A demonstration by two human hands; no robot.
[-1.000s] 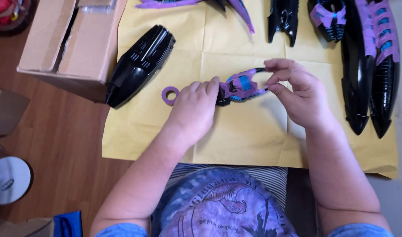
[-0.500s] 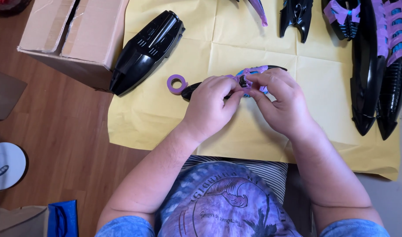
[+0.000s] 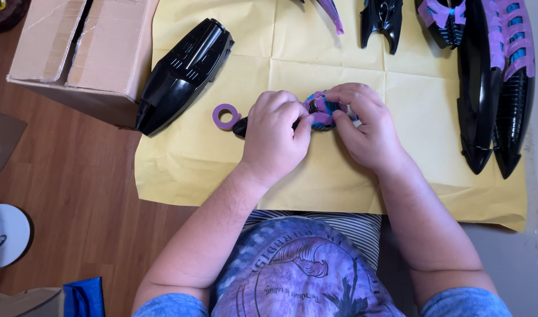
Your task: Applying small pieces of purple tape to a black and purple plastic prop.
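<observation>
– What are the hands doing?
– The left hand and right hand are both pinching a small black-and-purple part mid-sheet on the yellow paper, right beside a purple tape roll.

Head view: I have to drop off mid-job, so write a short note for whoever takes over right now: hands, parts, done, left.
Left hand and right hand both grip the small black plastic part wrapped in purple and blue tape, over the yellow paper sheet.
The purple tape roll lies on the paper beside the left hand.
Done: two long black shells with purple and blue strips lie at right.
Left: the large black plastic casing by the cardboard box shows no tape.
</observation>
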